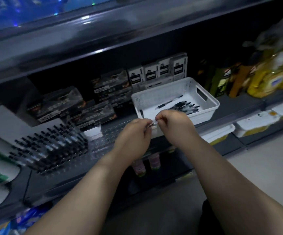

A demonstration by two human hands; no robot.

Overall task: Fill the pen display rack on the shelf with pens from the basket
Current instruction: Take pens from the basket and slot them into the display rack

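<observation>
Pinching one pen (151, 125) between them, the left hand (134, 133) and right hand (173, 122) each have a fingertip grip on one end, just before the white basket (212, 100) of loose pens (183, 106). The clear rack (103, 139) on the shelf (239, 102) is partly filled.

A clear plastic stepped pen display rack (106, 138) sits from lower left to centre frame, its left half packed with rows of black-capped pens (52, 145) standing tilted. Right of centre, a white perforated plastic rectangular basket (161, 94) holds loose black pens (183, 106) lying flat, mostly bunched toward its right. Just below it, one dark pen (151, 125) is pinched between the left hand (134, 134) and right hand (173, 122).
</observation>
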